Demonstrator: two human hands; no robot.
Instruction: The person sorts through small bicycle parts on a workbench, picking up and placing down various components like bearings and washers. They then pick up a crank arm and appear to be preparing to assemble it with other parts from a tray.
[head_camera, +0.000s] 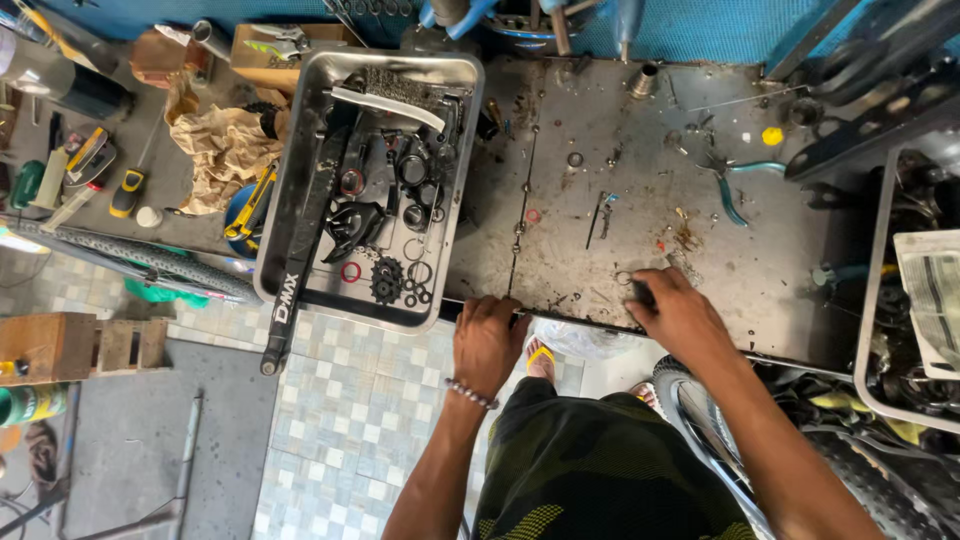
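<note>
While gripping: hands (585, 330) on workbench (740, 250)

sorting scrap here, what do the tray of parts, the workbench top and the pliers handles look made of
Tray: likely stainless steel, bright silvery sheen with rolled rim. Workbench top: seems sheet metal, dull grey, stained and scratched, with a seam of fasteners. Pliers: handles look plastic- or rubber-coated, smooth teal; jaws dark metal. Left hand rests on the bench edge.
</note>
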